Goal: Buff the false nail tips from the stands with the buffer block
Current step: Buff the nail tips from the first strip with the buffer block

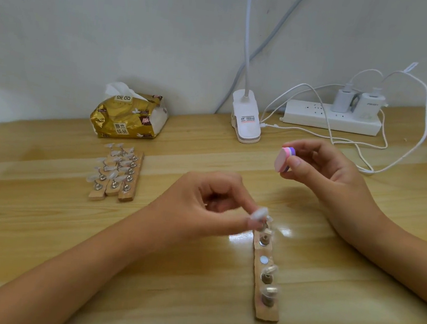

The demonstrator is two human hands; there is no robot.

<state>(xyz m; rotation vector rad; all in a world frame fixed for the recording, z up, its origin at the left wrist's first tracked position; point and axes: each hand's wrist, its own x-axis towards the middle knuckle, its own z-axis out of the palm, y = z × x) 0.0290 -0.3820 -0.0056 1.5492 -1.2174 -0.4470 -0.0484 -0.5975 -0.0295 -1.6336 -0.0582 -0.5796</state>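
Note:
A wooden stand point(266, 310) lies lengthwise on the table in front of me, with clear nail tips on metal pegs and one bare round magnet spot. My left hand point(202, 206) pinches a peg with a clear nail tip point(259, 213) just above the stand's far end. My right hand point(331, 170) holds the pink, white and purple buffer block point(283, 159) up above the table, apart from the tip. Three more wooden stands point(116, 177) full of nail tips lie side by side at the left.
A gold tissue pack point(129, 116) sits at the back left. A white clip lamp base point(246, 117) and a power strip point(332, 116) with two chargers and loose white cables occupy the back right, by the wall.

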